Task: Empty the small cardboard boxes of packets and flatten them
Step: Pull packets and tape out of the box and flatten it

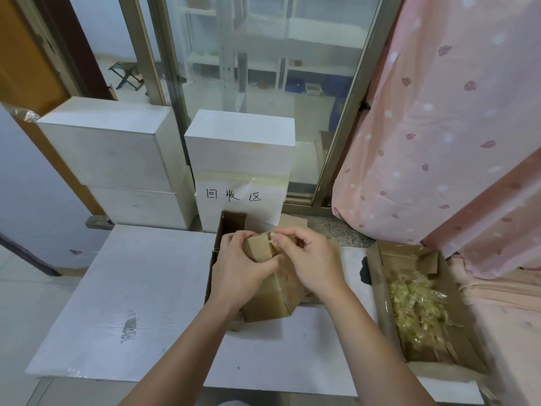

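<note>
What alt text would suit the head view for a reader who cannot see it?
Over a white foam tabletop, the left hand grips a small brown cardboard box while the right hand pinches yellowish tape at its top edge. To the right, an open brown cardboard tray holds crumpled yellowish clear tape scraps.

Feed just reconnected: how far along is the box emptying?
Done: clear packets already fill the open tray box on the right. In hand: left hand grips a small cardboard box while right hand pinches tape at its top edge. Left: that box isn't flattened, and the brown carton beneath holds more cardboard.
</note>
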A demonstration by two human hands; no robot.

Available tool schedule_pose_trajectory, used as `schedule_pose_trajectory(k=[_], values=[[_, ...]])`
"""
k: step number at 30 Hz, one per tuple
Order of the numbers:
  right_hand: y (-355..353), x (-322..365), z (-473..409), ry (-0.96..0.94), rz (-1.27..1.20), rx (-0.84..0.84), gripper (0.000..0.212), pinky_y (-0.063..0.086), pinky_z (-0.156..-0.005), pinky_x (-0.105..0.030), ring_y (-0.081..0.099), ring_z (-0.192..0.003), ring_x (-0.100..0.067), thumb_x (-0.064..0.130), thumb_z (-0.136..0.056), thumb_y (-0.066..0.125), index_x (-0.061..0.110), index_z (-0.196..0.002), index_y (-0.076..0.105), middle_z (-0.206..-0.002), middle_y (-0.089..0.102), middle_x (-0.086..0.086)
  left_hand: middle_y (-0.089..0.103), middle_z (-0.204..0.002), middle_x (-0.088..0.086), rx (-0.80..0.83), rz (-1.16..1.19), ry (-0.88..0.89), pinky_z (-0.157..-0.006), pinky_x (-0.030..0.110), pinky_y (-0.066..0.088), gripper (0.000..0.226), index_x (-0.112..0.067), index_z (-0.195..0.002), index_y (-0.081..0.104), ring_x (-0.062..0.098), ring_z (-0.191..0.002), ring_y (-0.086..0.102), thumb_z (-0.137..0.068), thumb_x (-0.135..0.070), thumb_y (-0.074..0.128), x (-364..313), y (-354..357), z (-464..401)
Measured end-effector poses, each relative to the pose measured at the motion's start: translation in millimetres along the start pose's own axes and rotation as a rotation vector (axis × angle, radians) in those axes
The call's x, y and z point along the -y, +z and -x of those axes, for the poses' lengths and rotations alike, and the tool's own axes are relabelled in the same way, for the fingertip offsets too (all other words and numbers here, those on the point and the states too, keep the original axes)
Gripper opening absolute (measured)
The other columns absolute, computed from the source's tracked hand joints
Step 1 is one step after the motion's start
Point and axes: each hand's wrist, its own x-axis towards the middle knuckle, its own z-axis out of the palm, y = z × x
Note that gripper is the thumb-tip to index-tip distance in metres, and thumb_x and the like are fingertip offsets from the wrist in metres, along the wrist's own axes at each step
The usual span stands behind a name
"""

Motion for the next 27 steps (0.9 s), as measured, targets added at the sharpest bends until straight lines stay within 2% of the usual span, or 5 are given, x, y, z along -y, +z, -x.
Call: schedule_pose_trajectory(k=[4, 10, 19, 22, 27], values=[[18, -8, 3, -0.037, 0.119, 0.063, 0.022, 0.041, -0.091, -0.007, 0.056, -0.108, 0.011, 0.019, -0.099, 0.065, 0.017, -0.119, 0.074, -0.117, 0.061, 0.011, 0.049, -0.118, -0.021, 0.009, -0.013, -0.011, -0.078, 0.029, 0.05, 0.063, -0.041, -0.118, 0.057, -0.005, -0.099, 0.057, -0.066, -0.067, 0.081, 14, -6, -2], [22, -17, 13, 0.089, 0.151, -0.076, 0.026, 0.047, -0.093, -0.016, 0.057, -0.109, -0.001, 0.028, -0.087, 0.08, 0.027, -0.112, 0.075, -0.113, 0.054, 0.015, 0.045, -0.123, -0.022, 0.076, -0.046, 0.049, -0.069, 0.019, 0.043, 0.052, -0.041, -0.119, 0.055, -0.007, -0.091, 0.057, -0.075, -0.055, 0.079, 17, 8, -1], [-30, -29, 12, 0.259, 0.409, -0.036, 0.017, 0.049, -0.072, -0.014, 0.062, -0.076, 0.005, 0.026, -0.085, 0.08, 0.025, -0.102, 0.08, -0.089, 0.072, 0.014, 0.048, -0.127, -0.018, 0.19, -0.1, 0.121, -0.084, 0.031, 0.056, 0.067, -0.033, -0.129, 0.06, 0.005, -0.098, 0.06, -0.072, -0.062, 0.08, 9, 48, 2], [-51, -36, 14, 0.265, 0.325, -0.08, 0.015, 0.048, -0.066, -0.011, 0.062, -0.07, 0.007, 0.019, -0.081, 0.081, 0.028, -0.092, 0.076, -0.081, 0.071, 0.013, 0.047, -0.123, -0.02, 0.209, -0.122, 0.133, -0.087, 0.038, 0.058, 0.067, -0.037, -0.125, 0.059, 0.006, -0.096, 0.062, -0.068, -0.065, 0.079, -4, 65, 2], [-96, -50, 14, 0.309, -0.041, -0.175, 0.014, 0.063, -0.078, -0.038, 0.073, -0.084, -0.024, 0.013, -0.087, 0.079, 0.024, -0.09, 0.071, -0.08, 0.072, 0.001, 0.037, -0.128, -0.018, 0.305, -0.097, 0.173, -0.089, 0.03, 0.051, 0.083, -0.04, -0.129, 0.046, 0.003, -0.108, 0.054, -0.062, -0.07, 0.084, -32, 97, 1]])
